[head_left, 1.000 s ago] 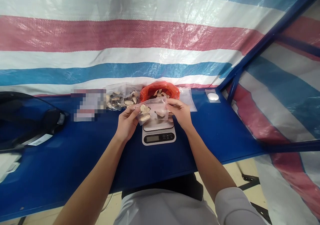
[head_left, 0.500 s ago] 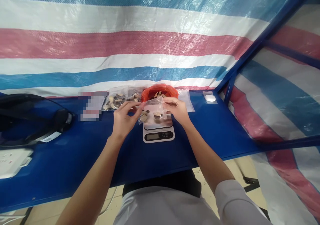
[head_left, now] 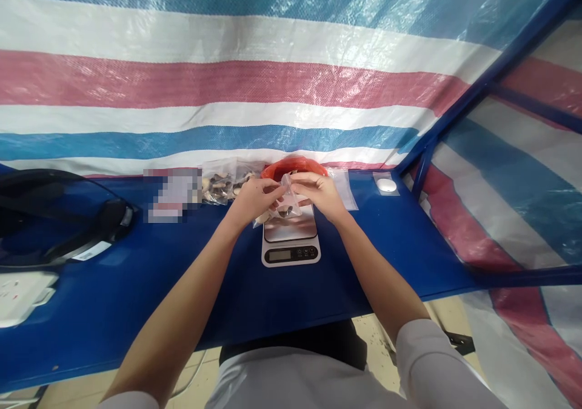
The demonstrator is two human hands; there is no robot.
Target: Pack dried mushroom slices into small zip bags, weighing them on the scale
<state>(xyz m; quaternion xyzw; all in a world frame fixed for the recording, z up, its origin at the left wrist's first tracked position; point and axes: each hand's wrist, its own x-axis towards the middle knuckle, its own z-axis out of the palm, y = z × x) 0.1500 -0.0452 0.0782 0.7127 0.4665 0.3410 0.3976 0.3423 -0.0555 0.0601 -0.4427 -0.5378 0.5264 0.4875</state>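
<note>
A small clear plastic bag (head_left: 287,205) with a few brown and pale dried slices inside hangs between my hands. My left hand (head_left: 259,200) is closed on its upper left part, and my right hand (head_left: 318,194) pinches the top edge near the right corner. Below the bag stands a white kitchen scale (head_left: 291,239) with a metal plate; its display looks blank. Just behind my hands lies a red plastic bag (head_left: 295,165), its contents mostly hidden. Larger clear bags of dried slices (head_left: 220,186) lie beyond my left hand.
Flat clear bags (head_left: 344,188) lie right of the red bag. A white mouse-like object (head_left: 387,185) rests farther right on the blue table (head_left: 386,245). Leftward are a blurred packet (head_left: 170,197), a black headset (head_left: 109,215) and a white power strip (head_left: 27,297). A striped sheet (head_left: 227,82) hangs behind.
My hands have come closer together at the top of the small bag, my left moving right. The bag's top is now gathered between my fingers instead of stretched wide.
</note>
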